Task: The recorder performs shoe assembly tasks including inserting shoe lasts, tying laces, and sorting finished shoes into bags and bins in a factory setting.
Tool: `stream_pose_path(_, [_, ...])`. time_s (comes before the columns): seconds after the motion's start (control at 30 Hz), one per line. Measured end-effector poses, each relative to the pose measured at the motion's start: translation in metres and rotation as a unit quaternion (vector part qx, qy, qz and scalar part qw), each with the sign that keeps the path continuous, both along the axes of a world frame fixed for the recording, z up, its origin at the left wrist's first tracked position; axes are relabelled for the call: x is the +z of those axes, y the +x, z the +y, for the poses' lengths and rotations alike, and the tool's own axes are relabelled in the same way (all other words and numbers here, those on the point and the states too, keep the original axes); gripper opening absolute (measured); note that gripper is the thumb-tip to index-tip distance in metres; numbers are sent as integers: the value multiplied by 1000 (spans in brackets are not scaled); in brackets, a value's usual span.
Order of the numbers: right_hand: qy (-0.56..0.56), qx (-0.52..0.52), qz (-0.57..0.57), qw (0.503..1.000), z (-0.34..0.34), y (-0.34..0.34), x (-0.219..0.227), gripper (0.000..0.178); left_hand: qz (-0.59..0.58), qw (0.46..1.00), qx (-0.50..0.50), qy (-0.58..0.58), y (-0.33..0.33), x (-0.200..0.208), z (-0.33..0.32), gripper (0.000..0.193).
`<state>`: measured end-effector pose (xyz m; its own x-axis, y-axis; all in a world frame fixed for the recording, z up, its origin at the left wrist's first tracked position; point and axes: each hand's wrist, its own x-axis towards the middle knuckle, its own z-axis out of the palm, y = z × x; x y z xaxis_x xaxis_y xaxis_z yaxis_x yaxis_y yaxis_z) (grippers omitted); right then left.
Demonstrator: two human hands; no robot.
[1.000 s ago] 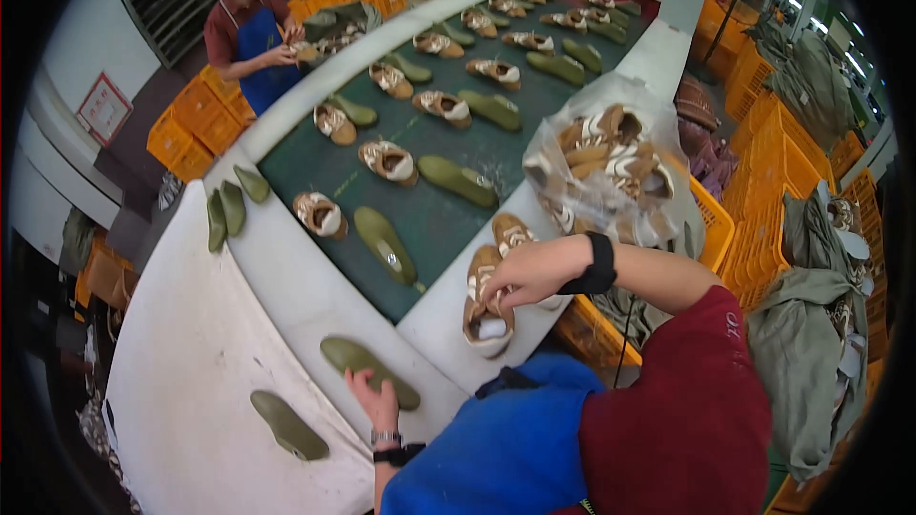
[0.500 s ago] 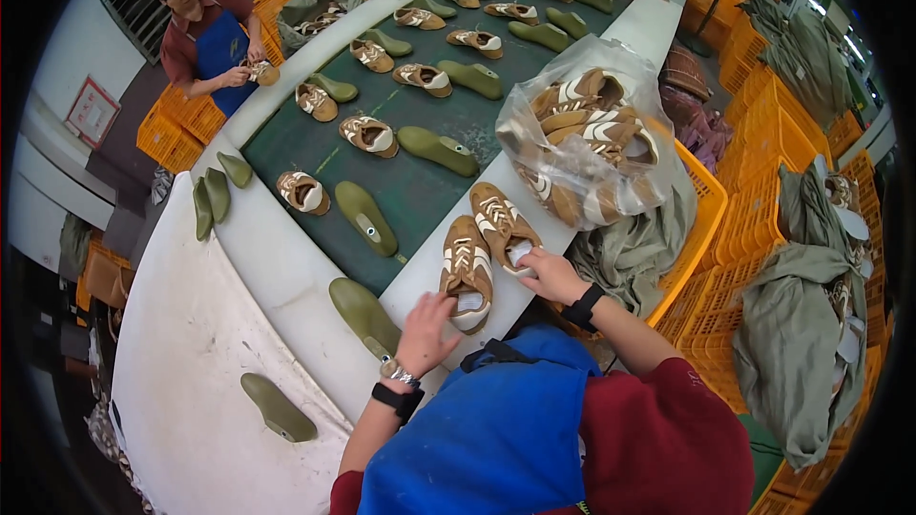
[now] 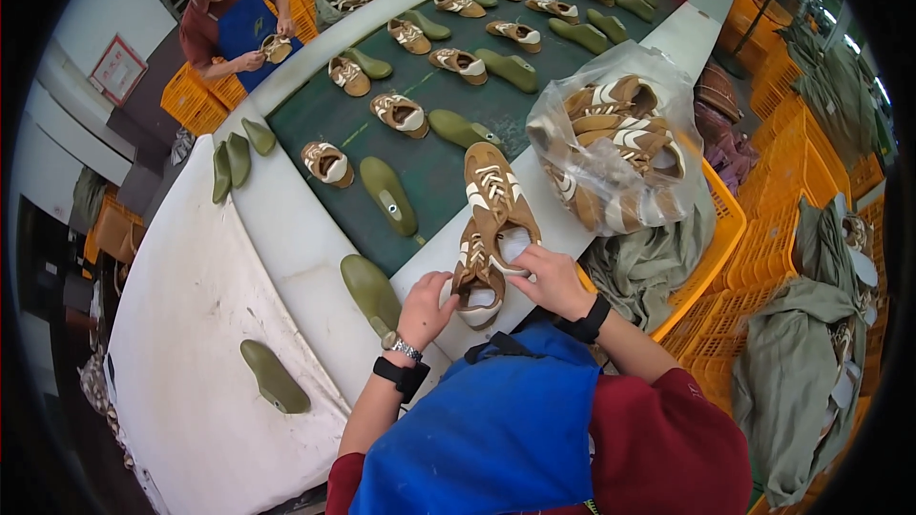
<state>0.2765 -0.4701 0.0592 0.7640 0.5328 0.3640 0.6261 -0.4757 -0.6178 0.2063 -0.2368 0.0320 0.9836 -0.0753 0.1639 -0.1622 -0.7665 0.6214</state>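
Two brown suede sneakers with white stripes and laces lie close together on the white table edge before me. My right hand (image 3: 556,281) grips the heel of the right sneaker (image 3: 494,181), which is raised, with its forward part overlapping the other shoe. At the left sneaker (image 3: 469,272), my left hand (image 3: 425,309) has its thumb and fingers closed at the outer side near the heel. Pale insoles show inside both shoes. A green shoe last (image 3: 370,294) lies just left of my left hand.
The green conveyor belt (image 3: 324,215) carries rows of sneakers and green lasts. A clear plastic bag (image 3: 615,148) of sneakers sits in an orange crate (image 3: 730,219) to the right. Another last (image 3: 274,377) lies on the white side table. Across the belt, a co-worker (image 3: 243,14) handles a shoe.
My right hand has lifted the right sneaker and moved it leftward against the other one. My left hand has closed in on the left sneaker. The view has shifted slightly.
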Motion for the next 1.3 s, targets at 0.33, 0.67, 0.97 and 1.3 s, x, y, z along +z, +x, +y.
stream_pose_path(0.33, [-103, -39, 5, 994, -15, 13, -24, 17, 92, 993, -65, 27, -19, -18, -2, 35])
stream_pose_path(0.67, [-190, 38, 79, 978, -15, 1, -64, 18, 163, 982, -6, 90, -28, -41, -5, 29])
stream_pose_path(0.97, [-202, 87, 133, 966, -12, 11, -54, 27, 129, 991, 23, 38, -34, 4, 14, 34])
stream_pose_path(1.3, [-97, -76, 230, 965, -23, 45, -26, 45, 96, 955, 273, 65, -116, 3, 115, 35])
